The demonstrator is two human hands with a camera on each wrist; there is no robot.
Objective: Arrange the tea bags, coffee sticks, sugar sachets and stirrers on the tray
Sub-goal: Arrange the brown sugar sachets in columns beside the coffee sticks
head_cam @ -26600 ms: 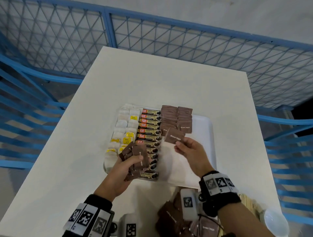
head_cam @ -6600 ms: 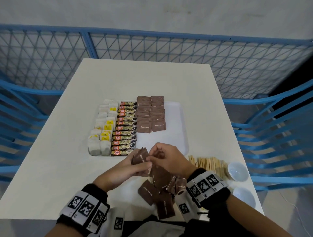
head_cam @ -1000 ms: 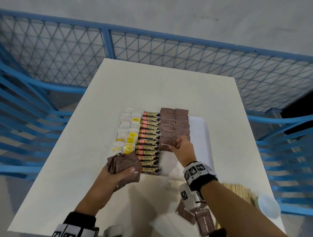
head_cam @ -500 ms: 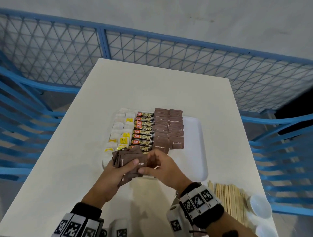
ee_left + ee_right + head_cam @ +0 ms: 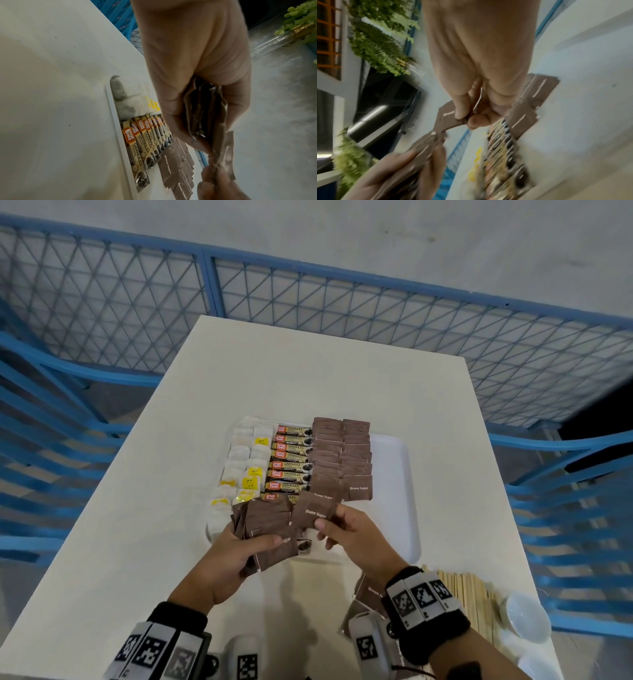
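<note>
A white tray [image 5: 394,474] holds white tea bags [image 5: 245,463] on its left, coffee sticks [image 5: 291,463] beside them, and two columns of brown sugar sachets [image 5: 342,460]. My left hand [image 5: 233,556] grips a fanned stack of brown sugar sachets [image 5: 270,525] just above the tray's near edge. My right hand [image 5: 346,532] pinches a single brown sugar sachet [image 5: 313,510] between thumb and fingers, right beside that stack. In the left wrist view the stack [image 5: 204,115] sits in my curled fingers. The pinched sachet [image 5: 448,119] shows in the right wrist view.
Wooden stirrers [image 5: 469,597] lie on the table at the near right, next to small white dishes [image 5: 524,614]. More loose sugar sachets [image 5: 373,594] lie under my right wrist. A blue mesh fence [image 5: 308,296] surrounds the white table [image 5: 137,508].
My right hand placed a sachet in the tray's sugar column, came back to the stack in my left hand and now pulls one sachet off it.
</note>
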